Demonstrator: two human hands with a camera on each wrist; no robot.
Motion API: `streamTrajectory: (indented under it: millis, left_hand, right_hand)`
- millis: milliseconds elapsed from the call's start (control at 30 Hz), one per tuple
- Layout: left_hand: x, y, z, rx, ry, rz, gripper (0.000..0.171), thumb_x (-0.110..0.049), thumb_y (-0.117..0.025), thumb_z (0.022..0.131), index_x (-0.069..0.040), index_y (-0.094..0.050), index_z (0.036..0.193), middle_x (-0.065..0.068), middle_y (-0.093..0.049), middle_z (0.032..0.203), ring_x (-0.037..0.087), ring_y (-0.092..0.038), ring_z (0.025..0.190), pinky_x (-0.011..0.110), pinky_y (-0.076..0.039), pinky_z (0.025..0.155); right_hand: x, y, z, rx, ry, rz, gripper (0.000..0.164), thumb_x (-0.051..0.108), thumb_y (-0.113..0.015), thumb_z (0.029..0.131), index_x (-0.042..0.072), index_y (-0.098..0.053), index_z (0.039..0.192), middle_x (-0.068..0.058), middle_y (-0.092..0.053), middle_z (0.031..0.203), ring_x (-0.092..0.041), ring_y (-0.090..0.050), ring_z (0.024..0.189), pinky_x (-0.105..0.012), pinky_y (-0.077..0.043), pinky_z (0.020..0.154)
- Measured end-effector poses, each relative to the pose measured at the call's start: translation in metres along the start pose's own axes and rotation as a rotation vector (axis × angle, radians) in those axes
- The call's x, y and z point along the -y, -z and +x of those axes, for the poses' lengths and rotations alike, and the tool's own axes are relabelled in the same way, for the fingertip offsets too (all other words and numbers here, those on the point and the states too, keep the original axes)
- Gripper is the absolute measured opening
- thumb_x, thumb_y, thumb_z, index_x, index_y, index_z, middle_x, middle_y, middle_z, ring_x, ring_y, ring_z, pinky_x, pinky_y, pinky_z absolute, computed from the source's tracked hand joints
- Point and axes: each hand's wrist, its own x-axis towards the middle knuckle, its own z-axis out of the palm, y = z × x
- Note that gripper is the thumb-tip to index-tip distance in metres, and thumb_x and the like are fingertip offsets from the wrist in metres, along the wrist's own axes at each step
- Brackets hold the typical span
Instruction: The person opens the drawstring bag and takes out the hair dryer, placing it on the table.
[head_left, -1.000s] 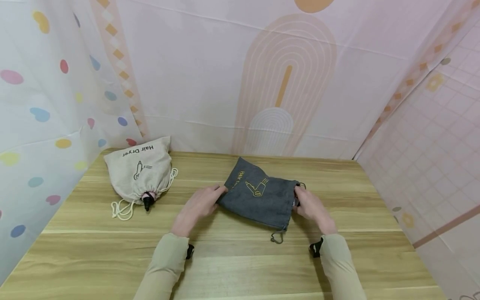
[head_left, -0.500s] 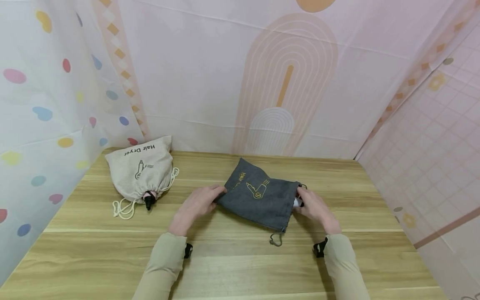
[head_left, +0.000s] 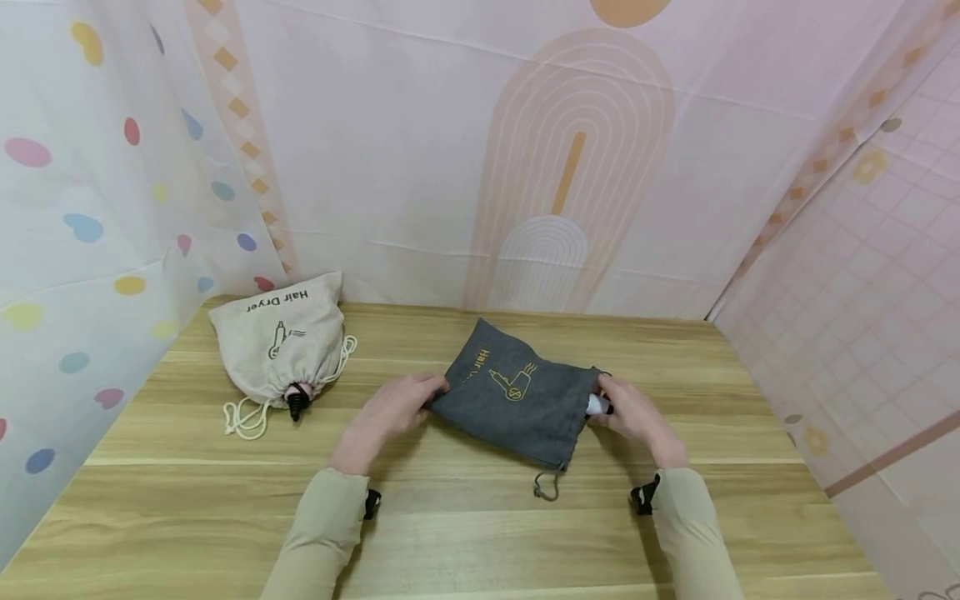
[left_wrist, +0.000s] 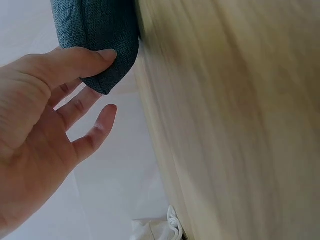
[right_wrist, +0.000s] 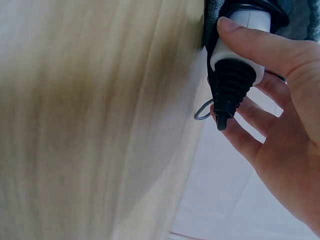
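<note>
A dark grey drawstring bag [head_left: 540,417] with gold "Hair" lettering and a dryer picture lies mid-table in the head view. My left hand [head_left: 392,410] pinches its closed left corner; the left wrist view shows the thumb [left_wrist: 102,56] over the cloth [left_wrist: 100,30] and fingers beneath. From the bag's mouth on the right pokes the white handle end of a hair dryer [head_left: 597,405]. My right hand [head_left: 636,417] grips that end, thumb on the white handle, just above the black ribbed cord sleeve [right_wrist: 234,82]. The rest of the dryer is hidden inside the cloth.
A beige drawstring bag [head_left: 300,342] marked "Hair Dryer" lies at the back left, a black ribbed cord end [head_left: 297,403] sticking out of its gathered mouth. The wooden table [head_left: 480,525] meets patterned curtains [head_left: 390,167] behind and at the sides.
The right hand has shifted slightly right, and more of the white dryer handle shows at the bag's mouth. The left hand has moved a little left with the pinched corner.
</note>
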Motion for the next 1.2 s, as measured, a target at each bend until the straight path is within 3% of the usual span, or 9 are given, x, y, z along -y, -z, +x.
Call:
streamTrajectory:
  millis: [200, 333, 500, 700, 800, 933, 1067, 1200]
  left_hand:
    - [-0.009, 0.009, 0.007, 0.133, 0.078, -0.191, 0.047, -0.023, -0.079, 0.076, -0.008, -0.06, 0.116, 0.009, -0.062, 0.106, 0.022, -0.061, 0.096, 0.04, -0.051, 0.086]
    - [-0.013, 0.01, 0.016, 0.126, 0.07, -0.236, 0.039, -0.03, -0.071, 0.084, -0.006, -0.061, 0.112, 0.007, -0.061, 0.102, 0.02, -0.06, 0.092, 0.037, -0.051, 0.083]
    - [-0.015, 0.005, 0.031, 0.047, 0.026, -0.173, 0.023, -0.014, -0.063, 0.091, -0.003, -0.061, 0.112, 0.011, -0.062, 0.106, 0.024, -0.062, 0.097, 0.038, -0.052, 0.086]
    - [-0.013, -0.002, 0.053, -0.084, -0.051, -0.016, 0.028, -0.004, -0.061, 0.09, -0.002, -0.059, 0.118, 0.015, -0.06, 0.118, 0.032, -0.057, 0.111, 0.044, -0.047, 0.097]
    - [-0.011, -0.005, 0.062, -0.082, -0.075, 0.049, 0.036, -0.003, -0.059, 0.09, -0.002, -0.055, 0.126, 0.016, -0.057, 0.128, 0.034, -0.053, 0.121, 0.045, -0.043, 0.104]
    - [-0.009, -0.009, 0.071, -0.016, -0.083, 0.106, 0.042, -0.004, -0.058, 0.091, -0.002, -0.05, 0.133, 0.017, -0.054, 0.135, 0.033, -0.048, 0.129, 0.046, -0.039, 0.109]
    - [-0.009, -0.012, 0.075, 0.024, -0.075, 0.134, 0.039, -0.005, -0.055, 0.093, -0.004, -0.05, 0.132, 0.016, -0.056, 0.132, 0.034, -0.049, 0.127, 0.047, -0.038, 0.109]
    - [-0.01, -0.014, 0.076, 0.023, -0.053, 0.167, 0.032, -0.007, -0.054, 0.094, -0.007, -0.054, 0.126, 0.014, -0.06, 0.125, 0.035, -0.053, 0.119, 0.048, -0.042, 0.104]
  right_hand:
    - [0.003, 0.0, 0.001, -0.003, 0.007, -0.013, 0.029, 0.011, -0.076, 0.079, 0.009, -0.056, 0.1, -0.007, -0.064, 0.09, -0.015, -0.058, 0.076, -0.028, -0.046, 0.062]
    - [0.003, 0.001, 0.002, -0.011, 0.022, -0.018, 0.024, 0.004, -0.073, 0.08, 0.009, -0.054, 0.095, -0.006, -0.061, 0.087, -0.014, -0.053, 0.073, -0.027, -0.042, 0.061]
    - [0.002, 0.0, 0.004, -0.031, 0.053, -0.019, 0.032, -0.013, -0.064, 0.077, 0.01, -0.055, 0.098, -0.006, -0.06, 0.09, -0.019, -0.056, 0.078, -0.029, -0.042, 0.063]
    - [0.001, 0.0, 0.004, -0.04, 0.058, -0.027, 0.047, -0.023, -0.056, 0.07, 0.01, -0.056, 0.104, -0.008, -0.063, 0.096, -0.024, -0.061, 0.085, -0.031, -0.044, 0.065]
    - [0.001, 0.001, 0.004, -0.023, 0.04, -0.027, 0.047, -0.022, -0.056, 0.071, 0.009, -0.056, 0.105, -0.009, -0.063, 0.098, -0.026, -0.061, 0.087, -0.031, -0.044, 0.065]
    - [0.001, 0.001, 0.003, -0.01, 0.03, -0.019, 0.049, -0.022, -0.057, 0.071, 0.008, -0.056, 0.109, -0.011, -0.063, 0.101, -0.028, -0.063, 0.091, -0.032, -0.048, 0.067]
    - [0.002, 0.001, 0.004, -0.013, 0.028, -0.013, 0.05, -0.022, -0.057, 0.07, 0.008, -0.057, 0.11, -0.011, -0.063, 0.101, -0.028, -0.063, 0.091, -0.032, -0.049, 0.067]
    - [0.003, 0.002, 0.004, -0.009, 0.007, -0.004, 0.044, -0.019, -0.059, 0.072, 0.011, -0.057, 0.105, -0.007, -0.062, 0.094, -0.022, -0.059, 0.083, -0.028, -0.044, 0.063]
